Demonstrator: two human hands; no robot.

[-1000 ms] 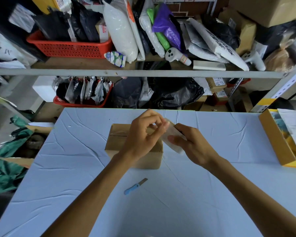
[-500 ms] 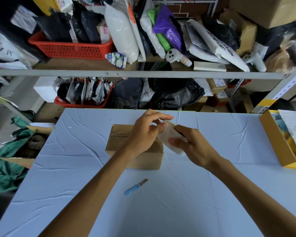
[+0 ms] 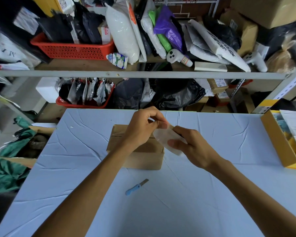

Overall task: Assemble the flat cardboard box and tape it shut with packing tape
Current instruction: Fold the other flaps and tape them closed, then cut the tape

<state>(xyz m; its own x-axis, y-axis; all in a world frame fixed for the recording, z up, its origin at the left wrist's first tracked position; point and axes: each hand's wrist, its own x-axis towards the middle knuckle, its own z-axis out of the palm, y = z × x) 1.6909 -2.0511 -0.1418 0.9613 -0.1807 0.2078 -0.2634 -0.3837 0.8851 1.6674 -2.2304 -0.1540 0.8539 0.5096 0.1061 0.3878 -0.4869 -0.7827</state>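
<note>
Just beneath left hand and right hand, cardboard box

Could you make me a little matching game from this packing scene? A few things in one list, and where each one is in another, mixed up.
Things:
1. tape roll
2. knife
3. box
4. red basket

Places:
A. on the shelf behind the table
B. held in the right hand
C. lying alone on the cloth, nearest the person
D. standing on the table under the left hand

Pairs: 1-B, 2-C, 3-D, 4-A
</note>
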